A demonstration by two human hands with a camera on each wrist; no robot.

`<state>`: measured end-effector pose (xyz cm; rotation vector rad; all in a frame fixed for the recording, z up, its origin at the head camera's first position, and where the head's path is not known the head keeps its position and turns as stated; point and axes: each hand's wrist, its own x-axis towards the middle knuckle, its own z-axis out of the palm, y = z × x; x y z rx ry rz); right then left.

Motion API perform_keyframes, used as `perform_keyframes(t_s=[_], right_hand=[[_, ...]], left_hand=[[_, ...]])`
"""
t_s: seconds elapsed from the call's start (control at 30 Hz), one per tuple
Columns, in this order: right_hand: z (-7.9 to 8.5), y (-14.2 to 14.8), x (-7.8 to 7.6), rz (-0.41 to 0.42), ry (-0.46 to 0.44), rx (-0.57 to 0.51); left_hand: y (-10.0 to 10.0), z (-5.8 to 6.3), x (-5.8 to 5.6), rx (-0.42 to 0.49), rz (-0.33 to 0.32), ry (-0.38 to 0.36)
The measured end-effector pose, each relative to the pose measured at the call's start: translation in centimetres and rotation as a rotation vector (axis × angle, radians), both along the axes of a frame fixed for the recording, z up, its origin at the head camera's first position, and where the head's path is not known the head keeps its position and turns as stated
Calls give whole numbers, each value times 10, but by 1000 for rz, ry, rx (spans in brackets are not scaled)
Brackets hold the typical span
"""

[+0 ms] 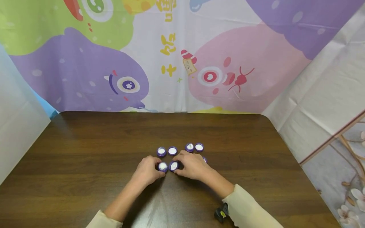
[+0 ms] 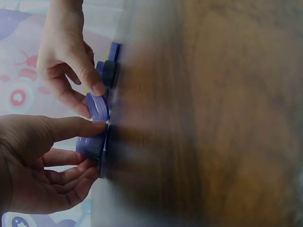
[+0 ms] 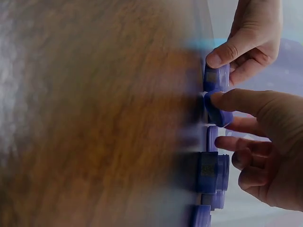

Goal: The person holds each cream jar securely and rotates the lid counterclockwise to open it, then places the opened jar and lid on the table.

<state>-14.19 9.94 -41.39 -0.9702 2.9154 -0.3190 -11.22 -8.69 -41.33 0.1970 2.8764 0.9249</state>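
Observation:
My left hand [image 1: 146, 171] pinches a small round purple jar [image 1: 163, 167] with white showing inside, standing on the table. In the right wrist view that jar [image 3: 218, 78] has a paler, see-through upper part. My right hand [image 1: 192, 165] pinches a shallow purple lid [image 1: 174, 166] with a white inside, just right of the jar. The lid [image 2: 98, 107] is tilted in the left wrist view, its ridged inner side showing. Jar and lid are very close together; whether they touch I cannot tell.
Behind the hands lie more purple round pieces with white middles: a left pair, a jar [image 1: 161, 151] and a lid [image 1: 172, 151], and a right pair [image 1: 199, 147]. Another piece [image 1: 205, 160] is partly hidden by my right hand. The brown wooden table [image 1: 85, 177] meets a printed cloth [image 1: 171, 95].

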Motion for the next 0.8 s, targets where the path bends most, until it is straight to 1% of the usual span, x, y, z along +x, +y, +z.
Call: perform_keyframes(t_s=[0.13,0.3,0.43,0.53,0.67,0.8], right_hand=[[0,0,2,-23,8,10],[-2,1,2,-47,26,30],[-2,1,2,-49,21,37],[1,3,2,-47,17,27],[10,8,2,-69,31,-40],[22,14,-3,-124,112,-155]], left_hand=[[1,-1,1,-11,1,14],[3,-2,0,-18,5,1],[4,-2,-1,-19,2,-9],[4,-2,-1,-10,0,-14],[1,3,-1,6,6,1],[0,14,-5,-14,36,58]])
